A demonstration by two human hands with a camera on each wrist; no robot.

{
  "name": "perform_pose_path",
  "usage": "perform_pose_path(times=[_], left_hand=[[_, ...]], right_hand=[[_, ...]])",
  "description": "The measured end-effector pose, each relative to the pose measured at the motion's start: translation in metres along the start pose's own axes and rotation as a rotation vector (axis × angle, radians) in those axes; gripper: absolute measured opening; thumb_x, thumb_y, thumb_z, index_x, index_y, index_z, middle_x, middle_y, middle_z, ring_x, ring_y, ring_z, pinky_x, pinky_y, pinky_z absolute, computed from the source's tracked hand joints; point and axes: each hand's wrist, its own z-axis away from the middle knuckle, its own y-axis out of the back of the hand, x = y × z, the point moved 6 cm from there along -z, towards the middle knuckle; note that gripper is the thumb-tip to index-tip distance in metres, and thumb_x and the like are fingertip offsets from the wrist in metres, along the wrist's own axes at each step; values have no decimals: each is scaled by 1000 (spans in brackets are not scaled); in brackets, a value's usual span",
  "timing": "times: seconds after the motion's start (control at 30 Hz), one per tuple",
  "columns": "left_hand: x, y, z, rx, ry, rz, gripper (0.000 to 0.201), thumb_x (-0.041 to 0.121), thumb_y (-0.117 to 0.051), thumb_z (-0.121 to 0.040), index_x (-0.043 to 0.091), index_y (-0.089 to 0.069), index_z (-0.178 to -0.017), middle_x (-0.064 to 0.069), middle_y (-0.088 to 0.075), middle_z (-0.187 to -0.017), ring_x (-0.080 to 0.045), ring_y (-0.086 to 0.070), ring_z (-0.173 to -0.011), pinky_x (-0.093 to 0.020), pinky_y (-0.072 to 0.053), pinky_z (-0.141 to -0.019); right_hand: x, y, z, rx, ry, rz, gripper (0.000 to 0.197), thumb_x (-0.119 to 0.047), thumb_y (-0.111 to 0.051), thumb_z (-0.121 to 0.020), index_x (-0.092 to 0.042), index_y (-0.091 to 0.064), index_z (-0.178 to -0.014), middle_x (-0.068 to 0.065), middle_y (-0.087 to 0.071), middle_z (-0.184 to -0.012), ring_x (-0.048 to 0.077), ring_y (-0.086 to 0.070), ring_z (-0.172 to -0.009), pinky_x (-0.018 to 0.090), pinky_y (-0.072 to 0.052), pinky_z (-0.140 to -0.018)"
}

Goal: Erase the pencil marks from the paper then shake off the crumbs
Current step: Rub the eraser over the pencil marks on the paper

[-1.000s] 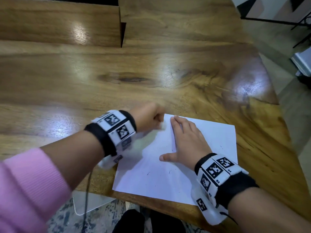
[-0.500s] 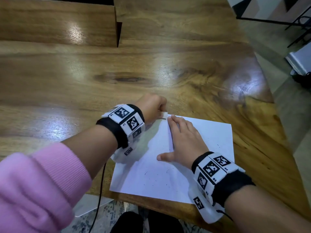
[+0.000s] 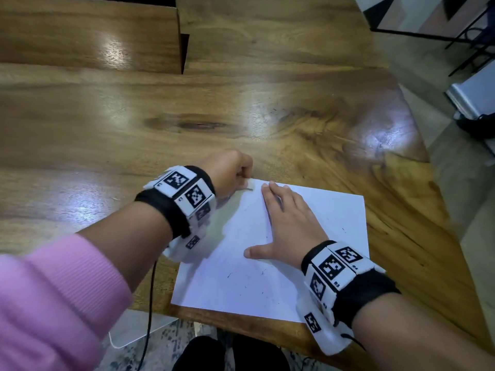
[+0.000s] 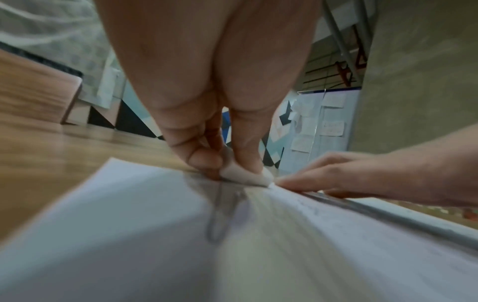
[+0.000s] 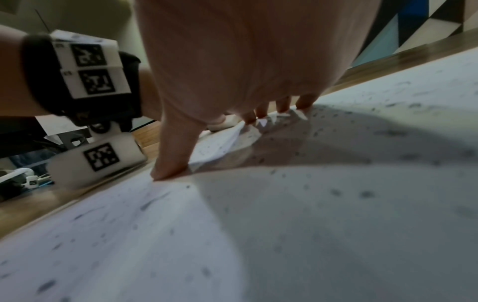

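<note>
At paper [image 3: 316, 223] top edge, L hand [image 3: 230, 170] pinches eraser [image 4: 245, 175].

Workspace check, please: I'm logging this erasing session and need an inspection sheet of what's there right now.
Surface: glossy wooden table, paper near its front edge.
Job's things: white paper lying flat; white eraser on its far edge; pencil mark remains.
Clutter: dark crumbs scattered over the paper.
Hands: left hand pinches the eraser; right hand presses flat on the paper.
Cables: black cable hanging below the left wrist.
Surroundings: patterned floor, metal legs at the far right.
</note>
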Motion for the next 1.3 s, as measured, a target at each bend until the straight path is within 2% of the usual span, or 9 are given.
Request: perform_pose_path(times=[0.13, 0.27, 0.43, 0.57, 0.77, 0.93, 1.03, 1.1, 1.3], left_hand=[[-16, -9, 35, -45, -46, -72, 10, 14, -68, -76, 11, -61, -70, 0, -53, -74, -20, -49, -71, -24, -33, -61], [-27, -16, 56, -309, -13, -134, 33, 14, -68, -76, 28, -45, -56, 5, -52, -70, -16, -47, -69, -24, -37, -60], [12, -6, 4, -27, -25, -59, 11, 13, -65, -78, 5, -63, -85, -4, -52, -80, -20, -45, -75, -24, -26, -61], [8, -14, 14, 5, 2, -60, 3, 10, -62, -79, 8, -62, -81, -3, -48, -80, -20, -44, -75, -26, -23, -57], [-10, -34, 82, -312, -82, -95, 16, 22, -65, -79, 19, -56, -66, 5, -48, -71, -15, -46, -70, -22, -31, -57], [11, -2, 12, 8, -52, -24, 13, 15, -68, -76, 7, -65, -84, -8, -64, -81, -17, -49, -72, -24, -31, -54], [19, -8, -9, 24, -21, -21, 11, 16, -65, -78, 5, -64, -83, -3, -56, -78, -17, -46, -72, -15, -28, -47], [13, -13, 1, 18, -29, 0, 9, 13, -66, -77, 5, -64, -80, -2, -52, -76, -18, -45, -72, -21, -26, -50], [-16, -31, 74, -291, -46, -84, 23, 24, -71, -75, 21, -54, -60, 2, -54, -72, -17, -48, -69, -21, -34, -57]], right_hand=[[0, 1, 0, 8, -1, -18, 125, -71, -65, -65, -21, 12, -150, -7, 11, -158, 16, 12, -145, 28, 5, -115], [-1, 2, 0, 3, -1, 0, 124, -71, -64, -66, -20, 12, -150, -6, 11, -158, 17, 12, -145, 29, 5, -116], [-2, 2, 1, -7, -3, 3, 124, -71, -64, -67, -19, 12, -150, -5, 13, -158, 17, 14, -145, 29, 7, -115], [-1, 1, 1, -4, 0, -9, 125, -71, -64, -66, -19, 12, -150, -6, 12, -158, 16, 14, -145, 27, 8, -114], [-1, 1, 1, 6, -4, -21, 126, -70, -65, -65, -20, 12, -150, -7, 12, -158, 16, 13, -145, 27, 7, -115], [-1, 1, 1, 5, -10, -12, 128, -71, -66, -64, -17, 12, -150, -5, 11, -158, 16, 12, -145, 27, 6, -115], [-2, 2, 1, 6, -8, -7, 129, -70, -66, -64, -14, 12, -150, -3, 11, -158, 16, 12, -145, 26, 6, -115], [-1, 1, 1, 7, -6, -19, 128, -70, -66, -64, -15, 12, -150, -4, 12, -158, 16, 12, -145, 26, 6, -115], [1, 0, 0, 17, -4, -30, 128, -69, -68, -63, -18, 10, -150, -5, 10, -158, 16, 10, -145, 27, 4, -117]])
